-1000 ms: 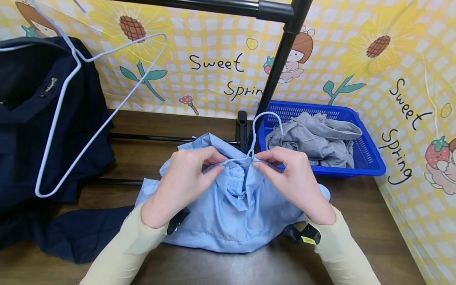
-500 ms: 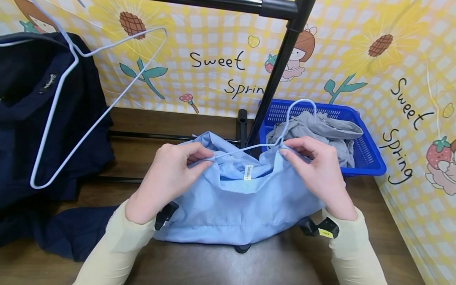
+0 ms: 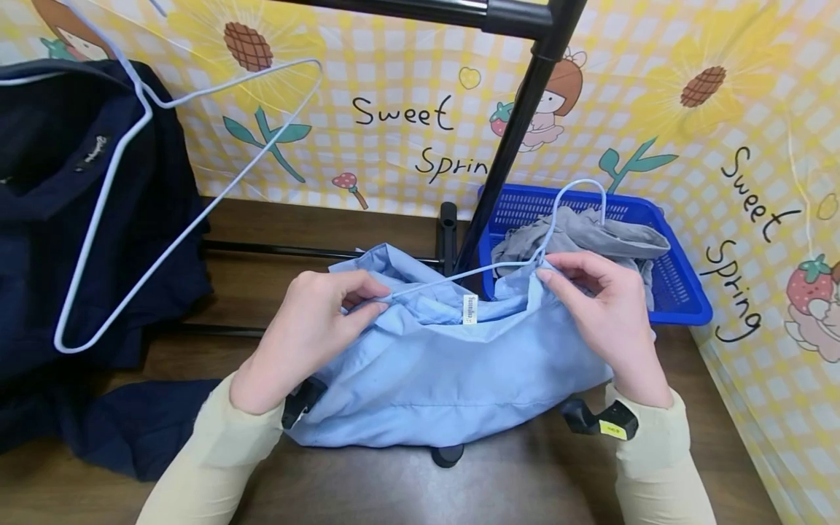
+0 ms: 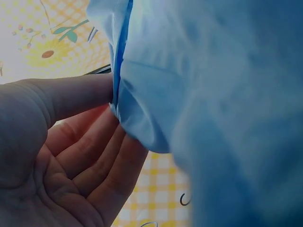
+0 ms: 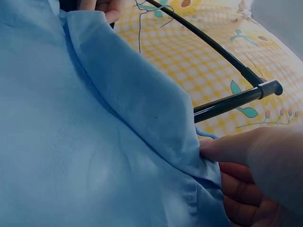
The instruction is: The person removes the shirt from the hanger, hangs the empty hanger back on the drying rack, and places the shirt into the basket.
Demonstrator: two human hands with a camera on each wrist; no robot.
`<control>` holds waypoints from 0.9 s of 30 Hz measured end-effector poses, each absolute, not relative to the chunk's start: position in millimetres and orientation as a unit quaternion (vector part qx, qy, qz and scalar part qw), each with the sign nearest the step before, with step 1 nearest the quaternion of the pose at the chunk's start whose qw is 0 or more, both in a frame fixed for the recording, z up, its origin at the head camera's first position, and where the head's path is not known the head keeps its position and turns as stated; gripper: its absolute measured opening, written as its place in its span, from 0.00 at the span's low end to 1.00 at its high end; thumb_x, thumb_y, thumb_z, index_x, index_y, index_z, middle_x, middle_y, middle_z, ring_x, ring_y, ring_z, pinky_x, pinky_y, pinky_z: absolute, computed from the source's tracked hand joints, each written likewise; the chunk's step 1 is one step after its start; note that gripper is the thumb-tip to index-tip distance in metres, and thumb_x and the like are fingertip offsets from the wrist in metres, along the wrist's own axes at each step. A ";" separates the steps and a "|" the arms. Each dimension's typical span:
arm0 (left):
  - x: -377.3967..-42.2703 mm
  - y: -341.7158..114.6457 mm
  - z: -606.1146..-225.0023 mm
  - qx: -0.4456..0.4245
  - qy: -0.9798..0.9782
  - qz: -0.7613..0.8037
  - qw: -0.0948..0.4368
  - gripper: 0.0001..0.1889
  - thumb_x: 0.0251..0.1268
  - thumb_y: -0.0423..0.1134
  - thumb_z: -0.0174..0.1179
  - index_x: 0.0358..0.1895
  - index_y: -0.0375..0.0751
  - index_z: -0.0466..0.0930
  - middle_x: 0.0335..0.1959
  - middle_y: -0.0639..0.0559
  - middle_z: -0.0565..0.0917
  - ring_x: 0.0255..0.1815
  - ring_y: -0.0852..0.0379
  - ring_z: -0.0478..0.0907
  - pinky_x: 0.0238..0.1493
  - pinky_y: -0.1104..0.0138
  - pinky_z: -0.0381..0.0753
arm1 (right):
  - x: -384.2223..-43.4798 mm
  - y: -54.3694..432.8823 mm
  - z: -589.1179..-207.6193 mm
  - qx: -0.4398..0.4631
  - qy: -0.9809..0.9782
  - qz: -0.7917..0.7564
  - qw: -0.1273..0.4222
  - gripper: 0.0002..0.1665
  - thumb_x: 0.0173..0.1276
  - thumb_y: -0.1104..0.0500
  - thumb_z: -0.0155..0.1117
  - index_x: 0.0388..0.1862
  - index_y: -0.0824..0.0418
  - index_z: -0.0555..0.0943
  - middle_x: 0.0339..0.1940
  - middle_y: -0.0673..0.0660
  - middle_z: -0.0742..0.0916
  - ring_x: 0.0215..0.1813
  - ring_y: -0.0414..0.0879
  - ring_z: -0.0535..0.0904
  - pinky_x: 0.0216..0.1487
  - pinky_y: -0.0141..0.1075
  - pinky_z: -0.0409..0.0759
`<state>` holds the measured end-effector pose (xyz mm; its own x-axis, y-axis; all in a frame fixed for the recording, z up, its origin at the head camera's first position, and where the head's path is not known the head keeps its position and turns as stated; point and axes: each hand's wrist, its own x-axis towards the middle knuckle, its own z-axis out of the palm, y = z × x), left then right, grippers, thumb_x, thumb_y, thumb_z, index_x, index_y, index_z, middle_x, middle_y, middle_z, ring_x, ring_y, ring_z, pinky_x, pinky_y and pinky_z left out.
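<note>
A light blue collared shirt (image 3: 453, 386) hangs between the two hands, its neck opening stretched wide and a white label (image 3: 469, 309) showing inside. Across that opening runs the thin arm of a pale wire hanger (image 3: 459, 275), its hook rising at the right. My left hand (image 3: 308, 328) pinches the shirt's collar edge between thumb and fingers, where the hanger arm meets the cloth. Beside the base of the hook, my right hand (image 3: 607, 313) pinches the other side of the collar (image 5: 137, 94). The hanger's lower part is hidden by the shirt.
Behind the hands stands a black clothes rack (image 3: 518, 131). A bare hanger (image 3: 105, 197) and a dark navy garment (image 3: 157, 189) are at the left. At the right, a blue basket (image 3: 685, 292) holds grey clothing (image 3: 584, 233).
My right hand has moved right together with the hanger's hook, and my left hand slightly left. The neck opening has spread wide, and the label has come clearly into sight.
</note>
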<state>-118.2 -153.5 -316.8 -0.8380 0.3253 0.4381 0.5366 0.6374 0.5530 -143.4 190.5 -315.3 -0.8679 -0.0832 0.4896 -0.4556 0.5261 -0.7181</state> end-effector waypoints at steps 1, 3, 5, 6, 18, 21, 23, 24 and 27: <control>-117.9 -153.2 -317.2 -0.244 -0.891 -0.350 0.153 0.09 0.57 0.27 0.75 0.41 0.40 0.90 0.37 0.52 0.89 0.34 0.59 0.85 0.36 0.62 0.86 | -143.3 189.9 -315.1 0.158 -0.848 0.463 0.202 0.11 0.68 0.63 0.73 0.48 0.64 0.89 0.41 0.54 0.89 0.40 0.40 0.84 0.45 0.26 0.80; -117.2 -153.2 -317.2 -0.246 -0.890 -0.348 0.159 0.09 0.57 0.27 0.75 0.40 0.40 0.90 0.37 0.53 0.89 0.33 0.59 0.85 0.35 0.62 0.85 | -142.6 188.1 -314.1 0.155 -0.846 0.469 0.202 0.11 0.68 0.63 0.73 0.48 0.63 0.89 0.42 0.54 0.89 0.40 0.40 0.84 0.46 0.26 0.80; -116.6 -153.0 -316.5 -0.251 -0.889 -0.348 0.162 0.09 0.57 0.27 0.75 0.40 0.40 0.90 0.36 0.53 0.89 0.33 0.59 0.84 0.34 0.63 0.85 | -141.9 186.0 -312.5 0.148 -0.844 0.474 0.204 0.11 0.68 0.63 0.73 0.49 0.63 0.89 0.42 0.55 0.89 0.40 0.40 0.84 0.46 0.26 0.80; -116.5 -152.9 -316.3 -0.253 -0.887 -0.350 0.162 0.09 0.57 0.27 0.75 0.40 0.40 0.90 0.36 0.53 0.89 0.32 0.60 0.84 0.34 0.63 0.85 | -141.6 185.0 -311.9 0.144 -0.843 0.476 0.206 0.11 0.68 0.63 0.73 0.49 0.63 0.89 0.42 0.55 0.89 0.41 0.41 0.83 0.45 0.26 0.80; -116.9 -157.9 -311.1 -0.244 -0.877 -0.385 0.149 0.10 0.58 0.29 0.75 0.42 0.41 0.90 0.36 0.56 0.89 0.31 0.64 0.84 0.37 0.64 0.86 | -141.8 182.9 -312.6 0.125 -0.785 0.555 0.247 0.08 0.69 0.68 0.68 0.45 0.70 0.87 0.37 0.49 0.87 0.38 0.48 0.80 0.40 0.32 0.78; -117.0 -161.4 -311.2 -0.233 -0.876 -0.395 0.148 0.09 0.59 0.30 0.75 0.42 0.42 0.90 0.35 0.56 0.89 0.32 0.64 0.84 0.37 0.64 0.85 | -143.0 184.1 -312.9 0.117 -0.768 0.574 0.258 0.07 0.68 0.71 0.68 0.44 0.72 0.86 0.35 0.49 0.87 0.35 0.47 0.80 0.38 0.31 0.78; -117.2 -164.2 -311.8 -0.221 -0.877 -0.401 0.148 0.08 0.59 0.31 0.75 0.41 0.42 0.90 0.35 0.56 0.89 0.32 0.63 0.84 0.37 0.64 0.86 | -144.0 185.1 -313.1 0.112 -0.756 0.590 0.260 0.07 0.67 0.72 0.68 0.43 0.74 0.86 0.34 0.51 0.87 0.34 0.47 0.79 0.37 0.30 0.78; -117.4 -165.7 -312.1 -0.214 -0.877 -0.405 0.148 0.08 0.59 0.31 0.75 0.40 0.42 0.90 0.35 0.56 0.89 0.32 0.63 0.84 0.37 0.64 0.85 | -144.5 185.5 -313.3 0.110 -0.749 0.599 0.261 0.07 0.66 0.73 0.68 0.42 0.75 0.85 0.34 0.51 0.87 0.33 0.46 0.79 0.37 0.30 0.78; -118.0 -169.7 -313.1 -0.196 -0.878 -0.412 0.148 0.07 0.59 0.31 0.75 0.39 0.42 0.89 0.35 0.55 0.88 0.32 0.62 0.85 0.37 0.64 0.85 | -146.1 186.7 -314.1 0.108 -0.729 0.625 0.259 0.07 0.65 0.73 0.69 0.42 0.77 0.85 0.33 0.53 0.87 0.31 0.46 0.78 0.35 0.29 0.77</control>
